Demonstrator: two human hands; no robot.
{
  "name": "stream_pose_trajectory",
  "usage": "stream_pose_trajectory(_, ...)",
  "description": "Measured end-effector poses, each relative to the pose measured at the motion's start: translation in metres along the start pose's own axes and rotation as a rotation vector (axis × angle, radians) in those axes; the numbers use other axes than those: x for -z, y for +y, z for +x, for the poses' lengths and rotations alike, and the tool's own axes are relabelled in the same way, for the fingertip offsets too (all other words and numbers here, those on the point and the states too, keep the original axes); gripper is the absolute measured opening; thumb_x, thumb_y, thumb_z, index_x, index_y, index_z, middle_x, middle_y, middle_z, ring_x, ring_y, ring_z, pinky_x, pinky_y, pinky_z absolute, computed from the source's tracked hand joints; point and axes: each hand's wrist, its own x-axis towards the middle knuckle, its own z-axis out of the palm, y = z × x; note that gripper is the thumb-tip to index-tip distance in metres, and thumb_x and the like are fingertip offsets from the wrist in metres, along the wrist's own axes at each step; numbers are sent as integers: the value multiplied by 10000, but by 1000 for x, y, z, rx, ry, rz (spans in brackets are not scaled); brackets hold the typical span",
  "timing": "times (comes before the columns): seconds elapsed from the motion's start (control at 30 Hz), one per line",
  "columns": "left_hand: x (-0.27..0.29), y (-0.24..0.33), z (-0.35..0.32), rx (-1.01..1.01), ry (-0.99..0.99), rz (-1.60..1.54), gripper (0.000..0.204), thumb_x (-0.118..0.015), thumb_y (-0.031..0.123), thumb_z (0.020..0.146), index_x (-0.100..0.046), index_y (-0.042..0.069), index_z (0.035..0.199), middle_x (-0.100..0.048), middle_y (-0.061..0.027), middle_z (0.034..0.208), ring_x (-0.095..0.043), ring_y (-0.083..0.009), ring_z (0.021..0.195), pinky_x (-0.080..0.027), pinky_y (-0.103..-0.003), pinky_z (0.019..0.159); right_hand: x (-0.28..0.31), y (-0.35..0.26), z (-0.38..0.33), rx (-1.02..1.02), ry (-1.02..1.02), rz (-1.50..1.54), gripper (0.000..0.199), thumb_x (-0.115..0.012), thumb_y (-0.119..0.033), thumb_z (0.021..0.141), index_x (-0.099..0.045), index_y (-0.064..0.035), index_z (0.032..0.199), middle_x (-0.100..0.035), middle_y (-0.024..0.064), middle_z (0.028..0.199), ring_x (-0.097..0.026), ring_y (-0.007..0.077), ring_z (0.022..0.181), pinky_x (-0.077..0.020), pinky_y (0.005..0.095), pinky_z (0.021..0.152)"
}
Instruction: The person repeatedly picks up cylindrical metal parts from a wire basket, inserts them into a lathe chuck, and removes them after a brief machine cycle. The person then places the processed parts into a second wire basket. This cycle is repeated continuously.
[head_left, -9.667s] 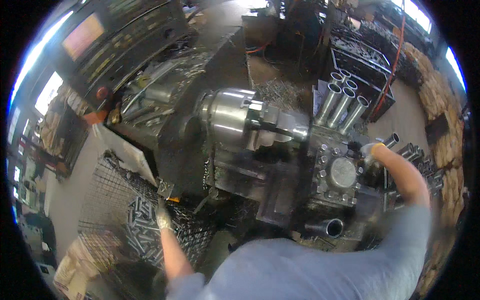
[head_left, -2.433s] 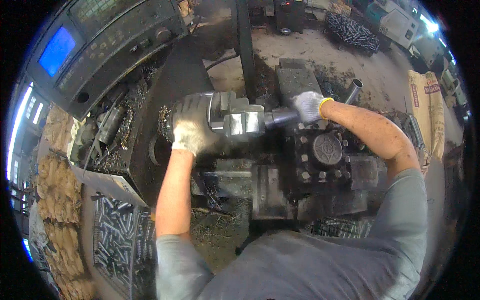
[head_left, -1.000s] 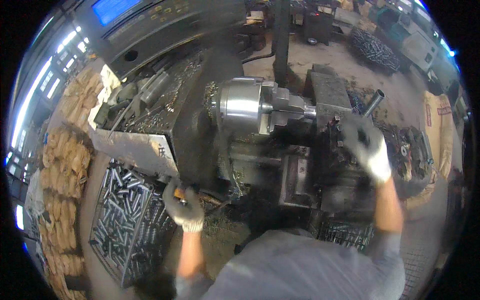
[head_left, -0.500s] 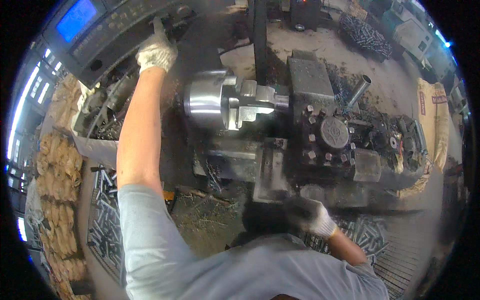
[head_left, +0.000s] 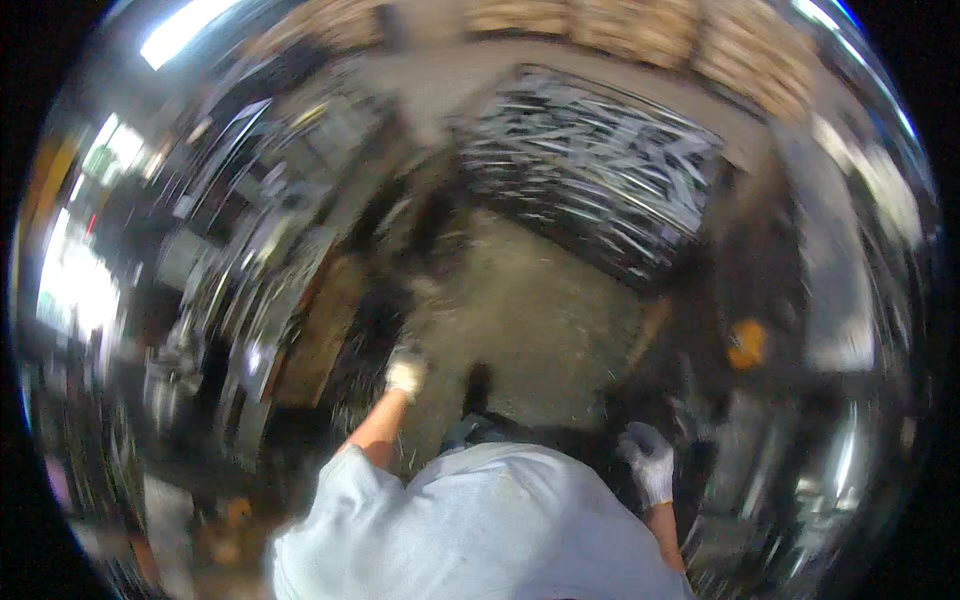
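My left hand (head_left: 405,375), in a pale work glove, is held low in front of me on the left, beside a dark bench or rack (head_left: 320,330). Motion smears its fingers, so I cannot make out whether it holds anything. On the right, my right hand (head_left: 650,462) hangs near my body in a white glove with darkened fingers. Those fingers look loosely bent and apart, and I see nothing in them. Ahead of both hands, a low crate full of metal tubes (head_left: 590,150) rests on the floor.
Stacked brown sacks (head_left: 640,30) line the far side. To the left, blurred racks or benches carry metal parts (head_left: 250,240). On the right are dark machinery with a yellow piece (head_left: 746,344) and a long grey tray (head_left: 838,320). Brownish floor (head_left: 520,310) lies between.
My view has swung left, away from the lathe and its chuck, toward the tube crate. My left hand has left the control panel and dropped low; my right hand is away from the lathe's front.
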Motion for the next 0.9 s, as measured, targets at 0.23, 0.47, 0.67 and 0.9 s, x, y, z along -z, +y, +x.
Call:
stream_pose_trajectory(0.23,66,-401,-256,1393,1492,-1225,483,-508,370,1093,-682,-34,1291,-706,-112,1221,-670,-239,1021,-535,-375,903,-243,-82,128,292,-466,-515,380,-783,-206,859,-742,-18,1186,-784,164,1060,-749,241,952,-579,355,876)
stream_pose_trajectory(0.47,69,-395,-415,2022,567,230,547,-513,230,1071,-450,30,1577,-525,-180,1549,-569,-270,1371,-511,-377,1066,-385,-147,165,343,-938,-867,444,-778,-319,868,-742,-63,1228,-738,172,1255,-706,366,1155,-564,414,987)
stream_pose_trajectory(0.67,53,-402,-402,1907,629,256,523,-542,254,1061,-458,16,1519,-508,-162,1515,-539,-257,1353,-479,-377,1080,-421,-132,206,423,-1103,-967,526,-697,-402,891,-722,-54,1285,-701,203,1326,-661,389,1229,-521,435,1072)
stream_pose_trajectory(0.9,-2,-340,-180,1321,670,-83,439,-599,244,1036,-546,13,1406,-599,-144,1388,-592,-242,1243,-498,-377,1019,-435,-122,295,510,-1111,-852,477,-674,-388,893,-699,-92,1266,-740,224,1175,-691,439,1081,-550,521,938)
